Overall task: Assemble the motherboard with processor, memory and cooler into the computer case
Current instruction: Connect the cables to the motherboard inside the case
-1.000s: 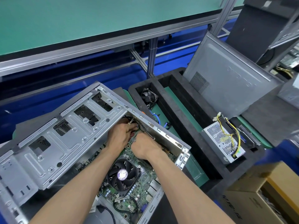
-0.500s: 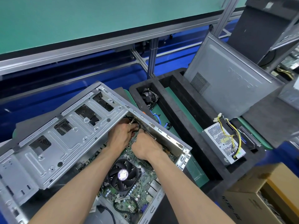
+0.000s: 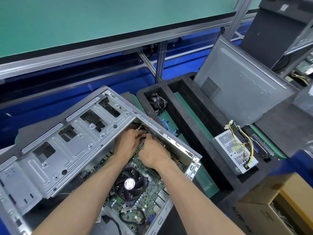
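The grey metal computer case (image 3: pixel 71 150) lies open in front of me, its drive cage tilted up on the left. Inside lies the green motherboard (image 3: pixel 152 199), with the black cooler fan (image 3: pixel 130 184) fixed on it. Both my hands work at the board's far corner, under the case's upper rail. My left hand (image 3: pixel 126 144) curls its fingers round a bundle of black cables (image 3: pixel 147 131) with a white connector (image 3: pixel 139 128). Touching it, my right hand (image 3: pixel 155 154) pinches the same cables with its fingertips. The cable ends are hidden by my fingers.
To the right stands a black foam tray (image 3: pixel 191 133) holding a case fan (image 3: pixel 158 104), a blue cable (image 3: pixel 166 124) and a power supply (image 3: pixel 235 150) with yellow wires. A grey side panel (image 3: pixel 240 92) leans behind it. Cardboard boxes (image 3: pixel 271 211) sit at bottom right.
Both hands stay at the same far corner of the board. The right hand's fingers have edged slightly toward the case wall.
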